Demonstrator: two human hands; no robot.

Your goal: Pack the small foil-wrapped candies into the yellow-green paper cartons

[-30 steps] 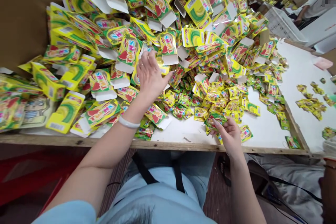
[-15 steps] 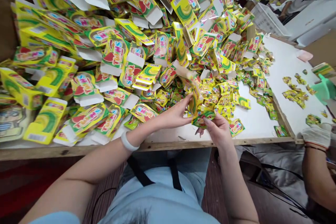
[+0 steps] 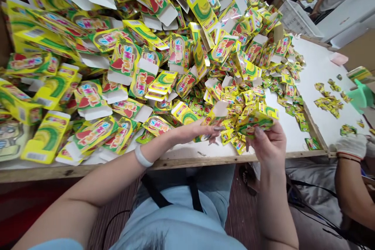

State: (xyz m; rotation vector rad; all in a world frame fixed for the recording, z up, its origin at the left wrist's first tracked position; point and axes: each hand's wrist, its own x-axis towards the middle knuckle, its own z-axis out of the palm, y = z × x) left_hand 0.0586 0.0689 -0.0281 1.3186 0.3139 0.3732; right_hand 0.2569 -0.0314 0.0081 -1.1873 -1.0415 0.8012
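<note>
- Both hands are sitting further right than half a second ago: right hand (image 3: 268, 140) is lifting its bundle of candy sachets (image 3: 254, 122) clear of the left, which was touching it then.
- Left hand (image 3: 197, 131) is pinching a small yellow carton (image 3: 213, 117) by its lower end, white open flap pointing up, just above the near table edge (image 3: 187, 162).
- Right fingers are curling shut around the sachets, thumb on top; bundle is hovering just beside the carton mouth, not yet inside.
- Progress, judging by the scene: carton is looking unfilled, and a big heap of open cartons (image 3: 123, 58) plus loose sachets (image 3: 249, 97) is lying on the table, so most of the filling looks undone.
- Co-worker's gloved hand (image 3: 351, 145) is resting at the far right.
</note>
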